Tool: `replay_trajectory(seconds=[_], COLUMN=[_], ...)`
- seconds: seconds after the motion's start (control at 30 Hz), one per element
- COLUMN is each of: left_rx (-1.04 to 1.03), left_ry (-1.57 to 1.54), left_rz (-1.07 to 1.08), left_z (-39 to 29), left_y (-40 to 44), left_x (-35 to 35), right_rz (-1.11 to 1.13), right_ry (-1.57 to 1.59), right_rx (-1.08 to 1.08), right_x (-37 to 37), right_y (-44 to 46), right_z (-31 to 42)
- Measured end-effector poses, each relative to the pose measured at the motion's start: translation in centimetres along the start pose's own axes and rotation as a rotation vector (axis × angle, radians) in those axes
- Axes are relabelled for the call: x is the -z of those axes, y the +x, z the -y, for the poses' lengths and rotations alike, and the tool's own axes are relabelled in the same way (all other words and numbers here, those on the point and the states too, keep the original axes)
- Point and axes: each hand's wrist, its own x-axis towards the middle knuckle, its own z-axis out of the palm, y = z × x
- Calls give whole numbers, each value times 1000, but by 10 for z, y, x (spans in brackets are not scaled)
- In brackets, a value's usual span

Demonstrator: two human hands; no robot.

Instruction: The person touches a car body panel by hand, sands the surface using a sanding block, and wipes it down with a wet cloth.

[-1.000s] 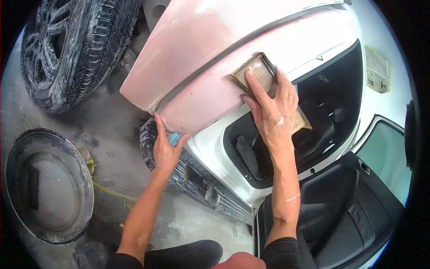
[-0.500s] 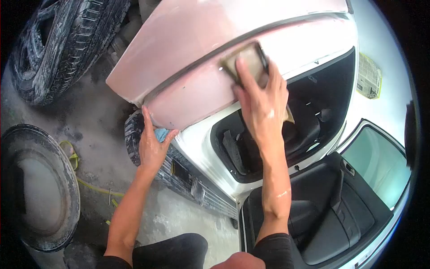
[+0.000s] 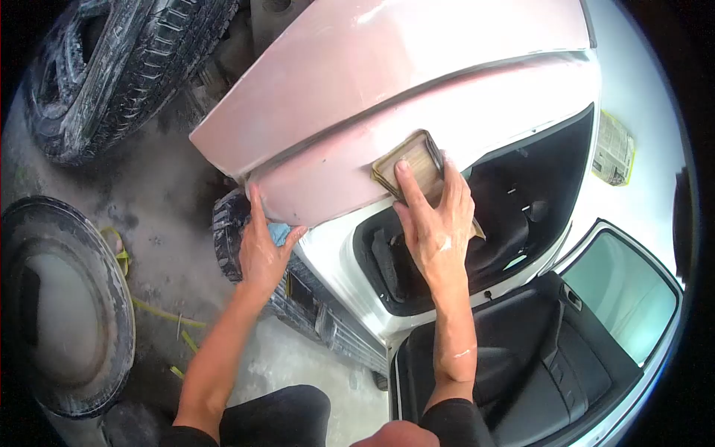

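My right hand (image 3: 436,216) grips a flat sanding block (image 3: 415,165) wrapped in brownish sandpaper, with thumb and fingers on its near side. The block lies on the pinkish-white car body panel (image 3: 335,165), just above the rear door opening. At the panel's lower left edge, my left hand (image 3: 267,253) rests with index finger and thumb spread against the bodywork. A light blue cloth (image 3: 279,233) shows in the hollow between that thumb and finger, partly hidden by the hand. Behind my right hand, a corner of tan sandpaper (image 3: 477,230) sticks out.
A dusty tyre (image 3: 141,82) stands at upper left, and a round metal-looking wheel or disc (image 3: 67,305) below it. Yellow tape strips (image 3: 167,309) lie on the floor. An open car door (image 3: 521,350) reaches out at lower right. Taped newspaper (image 3: 614,149) hangs at far right.
My right hand has brought the sanding block down the panel, toward the door opening. My left hand stays at the panel's edge while the whole view has shifted slightly.
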Motion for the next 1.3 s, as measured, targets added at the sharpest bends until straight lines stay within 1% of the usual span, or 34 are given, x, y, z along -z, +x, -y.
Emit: replay_trajectory(seconds=[0.07, 0.1, 0.2, 0.27, 0.37, 0.4, 0.43, 0.5, 0.6, 0.7, 0.8, 0.83, 0.93, 1.03, 1.07, 1.1, 1.17, 1.2, 1.3], left_rx=[16, 25, 81, -1, -53, -59, -12, 75, -7, -38, -39, -30, -6, -10, -23, -35, 77, 126, 22], left_ry=[-39, -52, -61, -10, 16, 18, 4, -25, 28, 19, 30, 39, 45, 58, 59, 64, -8, -38, 52], left_rz=[10, 25, 81, 9, -50, -52, -8, 71, 16, -28, -32, -9, -1, -27, -32, -29, 88, 134, 51], left_z=[3, 3, -7, 1, 0, -2, -3, -6, 4, 4, 5, 6, 5, 3, 1, -1, -11, -16, -3], left_y=[2, -1, 2, 2, 4, 0, -1, 2, 2, 2, 0, -2, 2, 3, 3, 1, 1, 6, 3], left_x=[-1, -1, 9, 1, 0, 0, 2, 7, 3, -2, -2, -1, 2, 0, 0, 1, 10, 16, 6], right_rz=[14, -14, -14, -8, 6, 26, 12, 26, 33, 54, 19, 8, 16, 31, 39, -7, 13, 14, -23], right_ry=[-27, 5, -19, 9, -50, -61, -17, -62, 12, -36, -68, -100, -12, -36, -64, -21, -107, -66, -8], right_rx=[-12, 9, -4, -17, -38, -28, -29, -20, -15, -60, -7, 14, -32, -69, -53, -9, 27, 4, -30], right_x=[2, 1, -1, -3, -1, 2, 4, 4, 3, 1, 5, 5, 3, 4, 3, 3, 4, 4, -1], right_y=[20, 35, 27, -1, 5, 23, 36, 40, 7, 8, 42, 43, 8, 15, 24, 38, 42, 29, 4], right_z=[10, 14, 13, 4, 12, 17, 20, 21, 7, 12, 23, 24, 11, 21, 23, 26, 24, 21, 13])
